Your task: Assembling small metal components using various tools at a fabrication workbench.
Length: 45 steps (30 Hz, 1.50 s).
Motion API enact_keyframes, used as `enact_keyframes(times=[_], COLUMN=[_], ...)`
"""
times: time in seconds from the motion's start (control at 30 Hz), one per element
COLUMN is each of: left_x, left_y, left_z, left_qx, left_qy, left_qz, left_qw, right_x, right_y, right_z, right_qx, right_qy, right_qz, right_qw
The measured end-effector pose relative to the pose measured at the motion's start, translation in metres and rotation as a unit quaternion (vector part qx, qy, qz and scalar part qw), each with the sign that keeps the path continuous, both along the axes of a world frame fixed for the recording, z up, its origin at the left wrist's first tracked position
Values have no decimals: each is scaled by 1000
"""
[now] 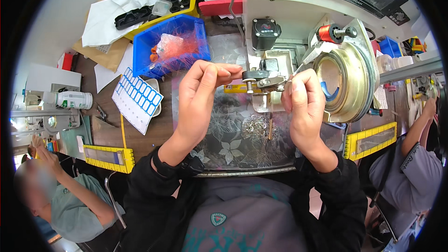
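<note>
Left grip beside mechanism, right grip — hold unclear

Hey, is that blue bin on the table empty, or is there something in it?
Not empty: the blue bin holds a tangle of reddish strands and a crumpled whitish piece.

Right of the blue bin, I see a black-and-silver clamp, a gold wheel and a red-orange spool; below it, a white sheet patterned with blue-outlined rectangles and a grey mat with pale flowers.
</note>
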<state>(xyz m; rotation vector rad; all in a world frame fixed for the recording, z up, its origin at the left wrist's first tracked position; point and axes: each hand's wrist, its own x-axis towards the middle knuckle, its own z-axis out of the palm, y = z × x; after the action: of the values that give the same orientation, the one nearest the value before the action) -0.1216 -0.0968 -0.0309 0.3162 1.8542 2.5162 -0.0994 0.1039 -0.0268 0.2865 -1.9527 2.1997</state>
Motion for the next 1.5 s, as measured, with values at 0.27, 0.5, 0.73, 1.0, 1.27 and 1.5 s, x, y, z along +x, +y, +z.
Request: enact_keyframes(times=[0.27, 0.5, 0.73, 1.0, 1.27, 1.5], left_x=[-2, -9, -17, -33, -38, -40], left_y=[-5, 12, 56, 52, 60, 80], left_z=[-1, -12, -29, -30, -42, -36], left_qx=[60, 78, 39, 1, -119, -10], left_qy=[-62, -81, -105, -50, 85, 81], left_qz=[-28, -39, 25, -16, 6, 55], left_qw=[996, 993, 993, 999, 989, 995], right_x=[-2, -1, -3, -8, 2, -3], right_y=[1, 3, 1, 3, -1, -2], right_z=[1, 2, 2, -2, 0, 4], right_qx=[22, 20, 48, 52, 64, 11], right_qy=[-9, -18, 5, 19, 2, 13], right_qz=[2, -15, -18, -16, -7, 17], right_qw=[1000, 1000, 999, 998, 998, 1000])
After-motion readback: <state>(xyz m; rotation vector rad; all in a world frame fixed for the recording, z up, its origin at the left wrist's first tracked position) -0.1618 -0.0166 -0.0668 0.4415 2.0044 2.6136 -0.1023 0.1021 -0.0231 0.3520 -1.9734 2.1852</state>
